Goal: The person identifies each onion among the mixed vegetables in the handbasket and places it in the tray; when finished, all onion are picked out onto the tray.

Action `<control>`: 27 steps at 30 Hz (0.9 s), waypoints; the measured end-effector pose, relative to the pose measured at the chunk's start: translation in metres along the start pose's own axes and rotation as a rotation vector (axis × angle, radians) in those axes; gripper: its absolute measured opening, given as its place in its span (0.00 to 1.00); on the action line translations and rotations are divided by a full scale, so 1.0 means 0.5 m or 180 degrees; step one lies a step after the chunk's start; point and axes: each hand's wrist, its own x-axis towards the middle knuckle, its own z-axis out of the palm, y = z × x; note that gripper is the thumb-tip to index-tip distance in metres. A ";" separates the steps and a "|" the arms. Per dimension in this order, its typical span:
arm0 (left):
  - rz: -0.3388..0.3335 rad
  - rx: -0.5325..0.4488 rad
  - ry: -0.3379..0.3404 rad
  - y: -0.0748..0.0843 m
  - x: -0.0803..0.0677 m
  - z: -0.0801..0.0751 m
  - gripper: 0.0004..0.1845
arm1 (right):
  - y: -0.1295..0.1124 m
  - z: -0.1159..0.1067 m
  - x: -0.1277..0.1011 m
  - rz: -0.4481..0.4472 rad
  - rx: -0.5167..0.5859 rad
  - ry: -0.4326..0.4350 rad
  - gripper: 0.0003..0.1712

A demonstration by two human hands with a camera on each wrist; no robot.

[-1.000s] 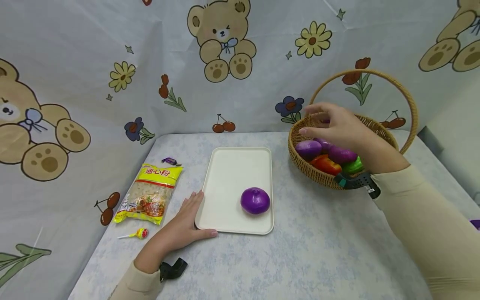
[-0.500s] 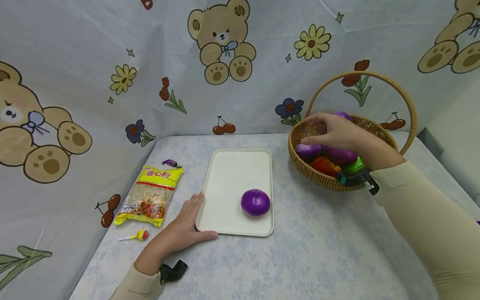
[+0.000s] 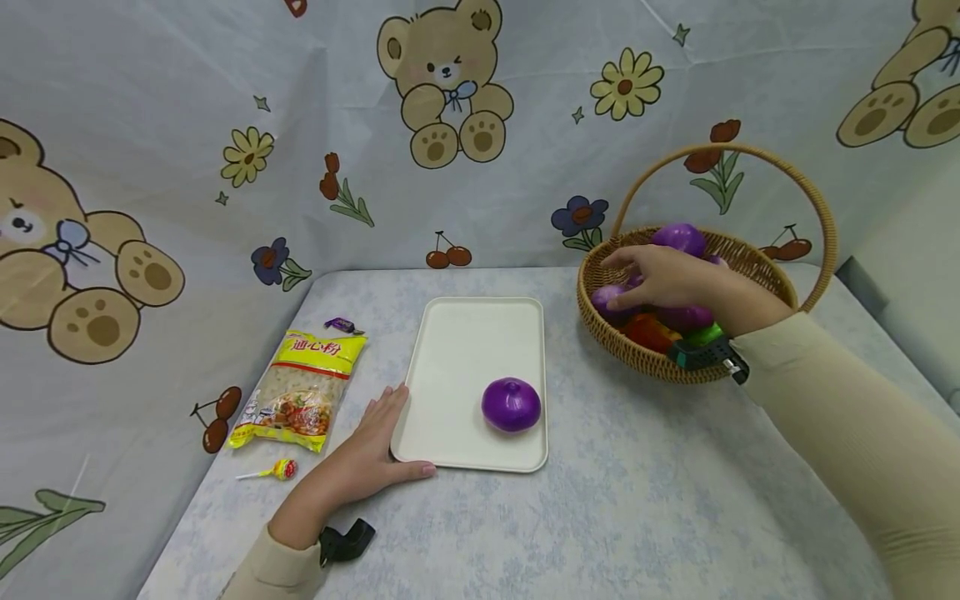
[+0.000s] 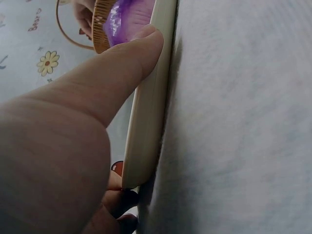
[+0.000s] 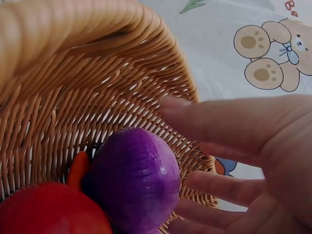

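Observation:
A cream tray (image 3: 465, 350) lies mid-table with one purple onion (image 3: 511, 404) on its near right part. My left hand (image 3: 378, 442) rests flat at the tray's near left corner; its thumb (image 4: 122, 68) lies along the tray edge (image 4: 148, 107). My right hand (image 3: 648, 273) reaches into the wicker basket (image 3: 630, 354), fingers spread over the purple onions there. In the right wrist view those fingers (image 5: 219, 122) hover beside a purple onion (image 5: 134, 178), not closed round it. Another purple onion (image 3: 678, 238) shows at the basket's back.
The basket also holds a red piece (image 3: 648, 332) and a green piece (image 3: 701, 335), under a tall hoop handle (image 3: 821, 208). Left of the tray lie a yellow pasta bag (image 3: 300, 387), a lollipop (image 3: 279, 470) and a small purple candy (image 3: 340, 323). Printed cloth walls stand behind and left.
My right hand has dropped lower into the basket, uncovering the purple onion at the back. The left hand, tray and its onion have not moved.

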 end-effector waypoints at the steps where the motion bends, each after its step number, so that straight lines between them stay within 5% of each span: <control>1: 0.0000 0.0003 -0.0001 0.000 0.000 0.000 0.73 | 0.001 0.002 0.001 -0.0018 -0.0019 -0.0016 0.39; 9: 0.0007 -0.0003 0.0001 0.003 -0.002 -0.002 0.72 | 0.016 0.012 0.010 -0.0220 -0.0140 -0.0005 0.32; 27: 0.0046 -0.0022 0.0027 0.003 -0.003 -0.002 0.72 | 0.014 -0.008 -0.015 -0.0089 -0.0108 0.0224 0.31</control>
